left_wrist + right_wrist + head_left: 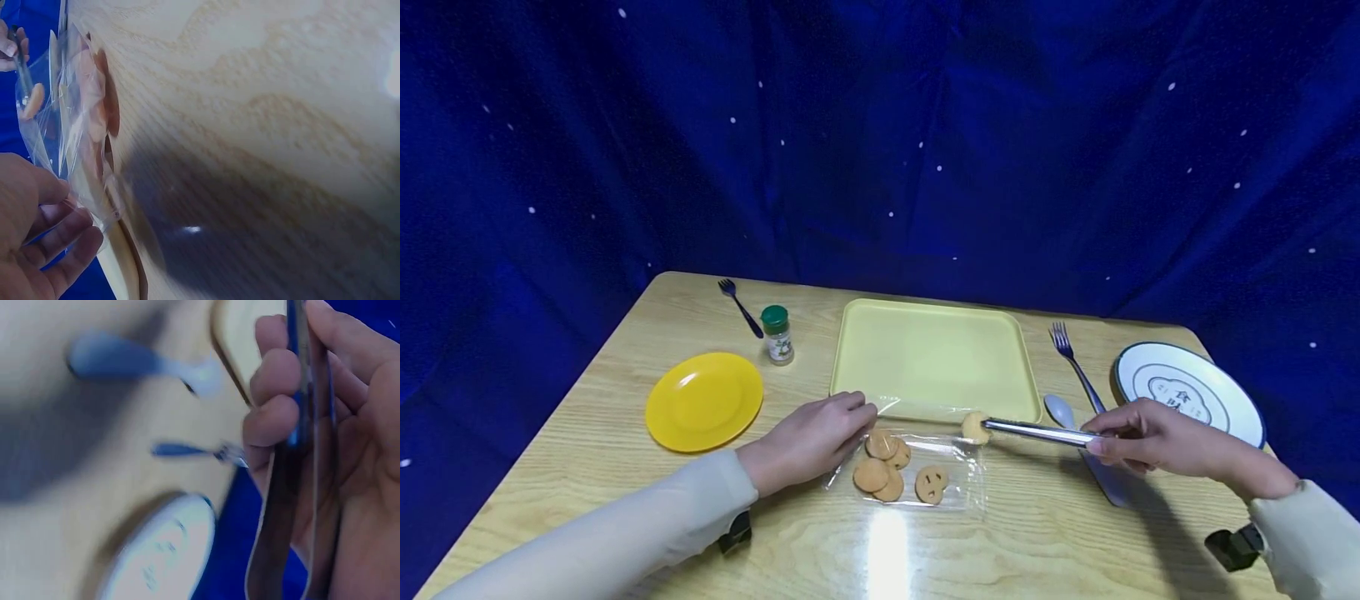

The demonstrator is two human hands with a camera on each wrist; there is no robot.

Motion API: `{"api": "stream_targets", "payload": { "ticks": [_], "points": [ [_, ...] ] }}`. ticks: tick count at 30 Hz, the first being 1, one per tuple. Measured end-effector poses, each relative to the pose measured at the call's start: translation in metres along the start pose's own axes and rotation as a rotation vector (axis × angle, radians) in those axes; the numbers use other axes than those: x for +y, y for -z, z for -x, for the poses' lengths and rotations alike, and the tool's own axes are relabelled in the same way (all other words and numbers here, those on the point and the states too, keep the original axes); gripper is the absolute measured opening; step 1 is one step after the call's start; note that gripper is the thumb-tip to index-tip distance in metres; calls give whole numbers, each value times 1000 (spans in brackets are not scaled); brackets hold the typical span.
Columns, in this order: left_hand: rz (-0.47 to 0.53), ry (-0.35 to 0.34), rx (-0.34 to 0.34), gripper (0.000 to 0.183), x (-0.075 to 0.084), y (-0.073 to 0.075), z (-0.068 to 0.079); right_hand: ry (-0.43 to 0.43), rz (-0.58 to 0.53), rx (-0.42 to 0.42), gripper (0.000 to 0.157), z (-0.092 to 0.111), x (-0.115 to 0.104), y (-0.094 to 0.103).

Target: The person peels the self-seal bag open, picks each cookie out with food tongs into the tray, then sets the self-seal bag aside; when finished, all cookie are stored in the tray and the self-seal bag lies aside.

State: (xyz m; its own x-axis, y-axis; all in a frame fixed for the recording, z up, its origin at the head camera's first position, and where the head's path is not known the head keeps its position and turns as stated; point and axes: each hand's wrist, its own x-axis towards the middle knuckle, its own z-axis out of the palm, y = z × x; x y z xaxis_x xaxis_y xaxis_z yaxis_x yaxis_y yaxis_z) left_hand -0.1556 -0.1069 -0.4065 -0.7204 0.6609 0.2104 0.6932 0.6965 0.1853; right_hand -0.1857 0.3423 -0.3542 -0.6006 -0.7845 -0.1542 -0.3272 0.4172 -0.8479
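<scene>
My right hand [1142, 437] grips metal tongs [1037, 431], also seen close up as tongs [284, 506] in the right wrist view. A round cookie [973, 427] is pinched at their tips, by the near edge of the pale yellow tray [936, 358]. Below it lies a clear plastic bag [962, 471] with several cookies [871, 475] in it. My left hand [820, 437] holds the bag's left end; in the left wrist view its thumb and fingers pinch the clear plastic [94, 187].
On the left stand a yellow plate [703, 402], a green-capped shaker [777, 335] and a dark fork [741, 308]. To the right lie another fork [1078, 362], a spoon [1060, 411] partly under my right arm, and a white plate [1187, 383] with writing. A blue curtain [880, 150] hangs behind.
</scene>
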Motion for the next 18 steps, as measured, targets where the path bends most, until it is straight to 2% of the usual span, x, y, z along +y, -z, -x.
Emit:
{"api": "stream_targets", "payload": {
  "ticks": [2,4,8,11,14,18],
  "points": [
    [6,3,-2,4,-1,0,1,-7,43,40,19,8,-4,11],
    [17,5,-7,4,-1,0,1,-32,141,112,17,14,-9,22],
    [23,12,-10,4,-2,1,1,-101,345,263,10,2,-17,37],
    [21,14,-1,3,-2,1,0,-151,475,337,15,-27,-25,38],
    [21,14,2,4,-2,2,-2,-138,675,382,23,-66,-30,29],
    [20,5,-10,4,-1,1,-2,-112,964,464,15,-117,-31,7]
  ]
}}
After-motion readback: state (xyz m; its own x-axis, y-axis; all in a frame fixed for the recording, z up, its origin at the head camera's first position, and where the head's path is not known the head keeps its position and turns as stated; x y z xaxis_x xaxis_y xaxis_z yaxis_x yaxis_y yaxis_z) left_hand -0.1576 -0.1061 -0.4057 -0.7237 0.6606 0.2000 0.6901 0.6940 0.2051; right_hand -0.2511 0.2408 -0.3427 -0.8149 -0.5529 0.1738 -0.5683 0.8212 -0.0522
